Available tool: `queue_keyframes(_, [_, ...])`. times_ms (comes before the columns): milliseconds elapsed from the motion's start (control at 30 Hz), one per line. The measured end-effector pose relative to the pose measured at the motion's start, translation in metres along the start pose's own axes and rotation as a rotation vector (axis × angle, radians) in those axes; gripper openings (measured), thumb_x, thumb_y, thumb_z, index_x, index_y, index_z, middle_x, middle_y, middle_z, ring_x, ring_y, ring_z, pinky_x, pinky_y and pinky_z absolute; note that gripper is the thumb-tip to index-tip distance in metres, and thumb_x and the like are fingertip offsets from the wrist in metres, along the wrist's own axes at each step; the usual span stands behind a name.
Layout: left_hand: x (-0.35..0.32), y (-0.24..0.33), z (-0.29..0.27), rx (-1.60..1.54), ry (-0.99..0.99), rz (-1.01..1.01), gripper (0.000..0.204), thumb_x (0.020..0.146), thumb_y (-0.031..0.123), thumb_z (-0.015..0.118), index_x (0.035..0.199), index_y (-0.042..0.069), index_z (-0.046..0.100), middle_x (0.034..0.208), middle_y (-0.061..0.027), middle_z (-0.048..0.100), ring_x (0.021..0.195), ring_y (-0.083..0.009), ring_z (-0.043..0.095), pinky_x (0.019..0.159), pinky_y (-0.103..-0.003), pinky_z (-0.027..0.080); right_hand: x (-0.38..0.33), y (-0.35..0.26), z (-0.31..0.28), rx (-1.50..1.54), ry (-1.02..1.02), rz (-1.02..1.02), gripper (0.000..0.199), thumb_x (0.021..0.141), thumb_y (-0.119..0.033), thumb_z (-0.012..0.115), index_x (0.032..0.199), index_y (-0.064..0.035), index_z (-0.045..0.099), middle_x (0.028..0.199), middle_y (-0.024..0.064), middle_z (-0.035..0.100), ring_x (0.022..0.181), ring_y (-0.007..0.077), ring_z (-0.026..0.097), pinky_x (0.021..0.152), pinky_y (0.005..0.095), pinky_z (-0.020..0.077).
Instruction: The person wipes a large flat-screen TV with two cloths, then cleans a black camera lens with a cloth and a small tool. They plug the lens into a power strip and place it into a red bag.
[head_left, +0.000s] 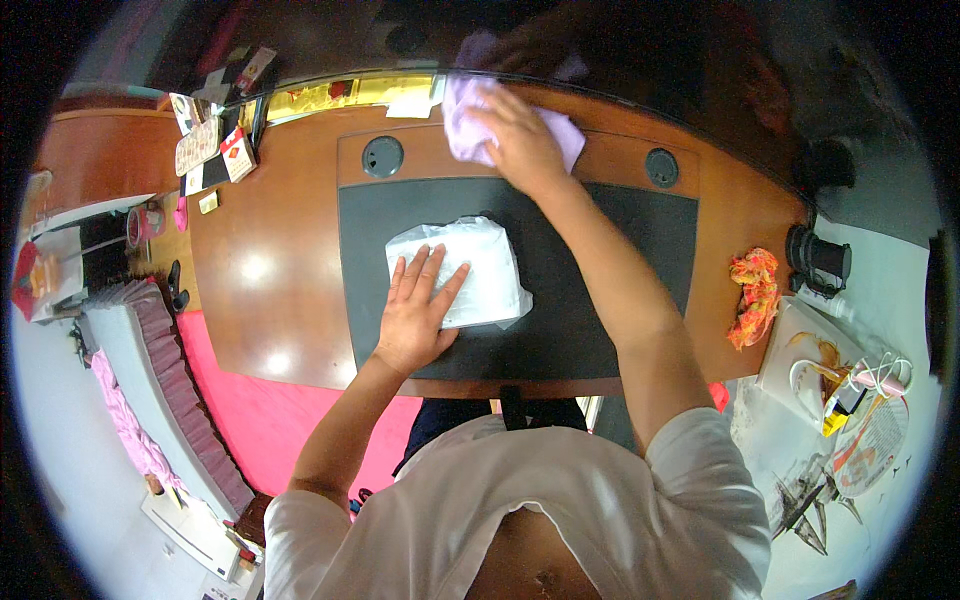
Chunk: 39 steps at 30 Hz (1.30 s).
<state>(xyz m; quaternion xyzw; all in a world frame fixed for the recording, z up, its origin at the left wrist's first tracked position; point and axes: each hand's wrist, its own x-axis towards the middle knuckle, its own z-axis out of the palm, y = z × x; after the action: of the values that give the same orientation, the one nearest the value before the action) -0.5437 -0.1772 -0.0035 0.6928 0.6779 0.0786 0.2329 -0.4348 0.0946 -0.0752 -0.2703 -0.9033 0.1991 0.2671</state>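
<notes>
**Wiping the far edge of the desk, packet pinned on the mat**

I take the dark desk mat as my landmark. My left hand lies flat on the white plastic packet, which sits on the mat a little left of its middle. The fingers are spread and pressing down, not curled round anything, so that hand is open and simply holding the packet in place.

My right hand reaches beyond the mat's far edge, onto the brown wooden desk, where it rests on top of a lilac cloth. The palm covers the cloth and the fingers lie over it. I cannot tell whether they pinch a fold or only press it flat.

I judge the step in hand to be wiping the strip of wood behind the mat, between the two round cable holes. The next stroke calls for steady downward pressure and a sweep along that strip, keeping the cloth bunched under the palm so it does not slide off the far edge of the desk.

Right of the mat, near the desk's end, lies a crumpled orange rag, well apart from both hands.
</notes>
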Motion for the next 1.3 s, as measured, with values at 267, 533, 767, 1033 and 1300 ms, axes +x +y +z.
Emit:
queue_keyframes(267, [0.058, -0.003, -0.003, 0.026, 0.084, 0.156, 0.089, 0.067, 0.019, 0.077, 0.149, 0.021, 0.043, 0.155, -0.0173, 0.034, 0.144, -0.0388, 0.03, 0.119, -0.056, 0.022, -0.152, 0.018, -0.109, -0.078, 0.054, 0.365, 0.054, 0.071, 0.003, 0.066, 0.123, -0.0071, 0.062, 0.142, 0.0142, 0.053, 0.137, 0.0346, 0.044, 0.114, 0.0428, 0.0359])
queue_keyframes(533, [0.201, -0.02, -0.017, 0.183, 0.294, 0.216, 0.084, 0.074, 0.021, 0.076, 0.15, 0.021, 0.04, 0.152, -0.0187, 0.039, 0.141, -0.0399, 0.034, 0.117, -0.055, 0.026, -0.216, 0.019, -0.136, -0.249, 0.158, 0.493, 0.054, 0.076, 0.0, 0.057, 0.13, -0.0044, 0.058, 0.145, 0.016, 0.05, 0.136, 0.0383, 0.043, 0.114, 0.0447, 0.0336])
queue_keyframes(767, [0.189, -0.011, -0.016, 0.216, 0.497, 0.178, 0.061, 0.078, 0.024, 0.077, 0.136, 0.019, 0.058, 0.143, -0.0142, 0.05, 0.132, -0.0368, 0.045, 0.112, -0.049, 0.035, -0.219, 0.023, -0.138, -0.232, 0.216, 0.477, 0.053, 0.075, -0.004, 0.055, 0.128, -0.0044, 0.06, 0.143, 0.0148, 0.052, 0.134, 0.0388, 0.046, 0.113, 0.0451, 0.0352])
queue_keyframes(1033, [0.219, -0.039, -0.004, 0.212, 0.682, 0.177, 0.037, 0.081, 0.007, 0.064, 0.115, 0.016, 0.071, 0.123, -0.0092, 0.064, 0.114, -0.0318, 0.057, 0.096, -0.041, 0.048, -0.22, 0.027, -0.137, -0.227, 0.213, 0.46, 0.052, 0.077, -0.006, 0.055, 0.129, -0.0041, 0.059, 0.145, 0.0174, 0.05, 0.135, 0.0403, 0.045, 0.113, 0.0461, 0.0348])
queue_keyframes(1300, [0.202, -0.049, -0.006, 0.143, 0.717, 0.121, 0.04, 0.084, 0.005, 0.063, 0.121, 0.019, 0.069, 0.13, -0.0115, 0.061, 0.12, -0.0347, 0.054, 0.102, -0.042, 0.046, -0.217, 0.022, -0.133, -0.246, 0.209, 0.476, 0.06, 0.08, -0.002, 0.058, 0.139, -0.0038, 0.05, 0.152, 0.0242, 0.038, 0.138, 0.0436, 0.039, 0.115, 0.0459, 0.031])
